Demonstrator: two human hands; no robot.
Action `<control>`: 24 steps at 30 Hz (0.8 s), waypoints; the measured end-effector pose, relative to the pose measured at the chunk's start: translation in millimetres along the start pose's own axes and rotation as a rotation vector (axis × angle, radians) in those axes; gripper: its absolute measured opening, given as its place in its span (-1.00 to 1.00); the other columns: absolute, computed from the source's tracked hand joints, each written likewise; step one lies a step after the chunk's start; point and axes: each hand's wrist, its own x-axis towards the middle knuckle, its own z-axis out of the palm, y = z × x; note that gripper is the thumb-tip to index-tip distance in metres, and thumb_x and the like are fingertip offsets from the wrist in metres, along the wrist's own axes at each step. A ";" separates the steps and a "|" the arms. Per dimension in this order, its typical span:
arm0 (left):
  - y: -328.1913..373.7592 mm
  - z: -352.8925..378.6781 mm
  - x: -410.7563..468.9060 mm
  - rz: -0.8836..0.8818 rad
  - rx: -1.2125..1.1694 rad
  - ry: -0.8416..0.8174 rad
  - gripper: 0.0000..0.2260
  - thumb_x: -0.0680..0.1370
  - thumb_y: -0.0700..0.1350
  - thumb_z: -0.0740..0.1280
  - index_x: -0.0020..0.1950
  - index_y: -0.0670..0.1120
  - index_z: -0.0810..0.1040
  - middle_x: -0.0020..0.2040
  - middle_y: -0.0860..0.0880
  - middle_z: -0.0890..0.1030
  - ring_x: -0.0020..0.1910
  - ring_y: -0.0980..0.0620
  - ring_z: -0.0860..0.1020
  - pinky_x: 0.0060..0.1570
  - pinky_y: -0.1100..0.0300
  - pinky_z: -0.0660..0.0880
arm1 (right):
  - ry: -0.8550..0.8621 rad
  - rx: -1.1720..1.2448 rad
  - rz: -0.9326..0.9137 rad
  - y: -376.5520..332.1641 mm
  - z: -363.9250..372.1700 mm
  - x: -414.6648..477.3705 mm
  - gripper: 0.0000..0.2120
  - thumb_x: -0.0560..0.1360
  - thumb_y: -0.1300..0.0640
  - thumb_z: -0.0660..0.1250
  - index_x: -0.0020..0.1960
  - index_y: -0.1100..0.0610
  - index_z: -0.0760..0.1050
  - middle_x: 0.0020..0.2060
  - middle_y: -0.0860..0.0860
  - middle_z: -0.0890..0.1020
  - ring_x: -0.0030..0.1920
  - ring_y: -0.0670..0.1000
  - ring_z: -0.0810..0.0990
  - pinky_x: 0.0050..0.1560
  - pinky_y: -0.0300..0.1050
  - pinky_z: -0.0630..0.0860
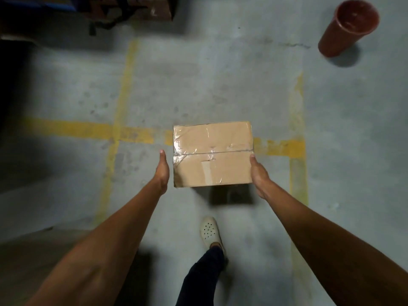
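So, I'm holding a taped-up cardboard box (213, 154) out in front of me, and it's hanging in the air above the floor (220, 85), roughly level, with its shadow (230, 195) sitting on the concrete just under the near edge. The box is sitting right between my two hands. My right hand (260, 175) is touching the box's right side, and my right thumb (252, 160) is lying straight along that edge, tip reaching about where the taped seam is running across the top. My left hand (163, 173) is staying just beside the left side, and a thin sliver of floor is showing between palm and cardboard, so it's not really touching there. My left thumb (163, 156) is pointing straight forward. The rest of my fingers on both hands are hiding under the hands and the box, so I can't tell whether they're spread, pressed together or curling under it.

From up here the box is covering part of a yellow line (88, 130) painted on the floor. A reddish bucket (346, 29) is standing well off to the far right, and my white shoe (209, 231) and dark trouser leg (203, 277) are showing below the box.
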 end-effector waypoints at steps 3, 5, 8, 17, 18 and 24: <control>-11.3 7.9 10.2 -0.089 0.067 -0.061 -0.32 0.66 0.30 -0.21 0.59 -0.10 0.24 0.57 -0.07 0.27 0.55 -0.04 0.22 0.41 0.02 0.13 | 0.019 -0.094 0.063 11.4 4.4 17.1 -0.44 0.69 -0.11 0.14 0.53 0.24 0.18 0.35 0.11 0.45 0.36 0.17 0.44 0.21 -0.06 0.34; -13.7 7.6 12.7 -0.088 0.055 -0.061 -0.33 0.67 0.28 -0.19 0.54 -0.08 0.36 0.51 -0.04 0.39 0.43 0.02 0.35 0.24 0.12 0.16 | 0.015 -0.097 0.097 12.1 4.5 23.3 -0.49 0.67 -0.01 0.23 0.49 0.25 0.24 0.26 0.04 0.47 0.23 0.12 0.48 0.11 -0.10 0.38; -10.4 0.9 9.1 -0.010 0.019 -0.020 -0.42 0.70 0.20 -0.11 0.45 -0.11 0.47 0.37 -0.04 0.52 0.20 0.08 0.46 0.19 0.16 0.24 | -0.013 -0.086 0.107 6.1 -1.4 19.0 -0.63 0.65 0.15 0.24 0.42 0.25 0.40 0.16 0.06 0.53 0.10 0.06 0.46 0.09 -0.09 0.26; 28.8 -50.9 -103.0 0.277 -0.051 -0.007 -0.64 0.66 0.05 0.18 0.43 0.02 0.48 0.30 0.02 0.58 0.18 0.07 0.54 0.18 0.05 0.50 | 0.010 0.175 -0.219 -20.3 -12.3 -91.8 -0.58 0.60 0.13 0.30 0.45 0.04 0.38 0.19 0.04 0.63 -0.04 -0.02 0.65 -0.24 -0.14 0.52; 27.9 -60.7 -118.1 0.306 -0.072 0.025 -0.58 0.64 0.08 0.21 0.49 0.02 0.42 0.38 0.01 0.53 0.26 0.05 0.51 0.28 -0.03 0.47 | -0.002 0.170 -0.254 -19.5 -10.2 -109.6 -0.53 0.59 0.15 0.31 0.48 0.01 0.36 0.21 0.02 0.62 -0.01 -0.01 0.65 -0.21 -0.12 0.54; 3.6 -115.8 -253.2 0.477 -0.116 0.146 -0.70 0.63 0.09 0.17 0.15 -0.04 0.59 0.09 -0.02 0.63 0.07 -0.01 0.56 0.13 -0.08 0.49 | -0.012 0.180 -0.462 8.1 -0.2 -239.6 -0.45 0.52 0.02 0.35 0.49 -0.05 0.39 0.27 0.02 0.59 0.13 0.04 0.62 0.01 -0.05 0.58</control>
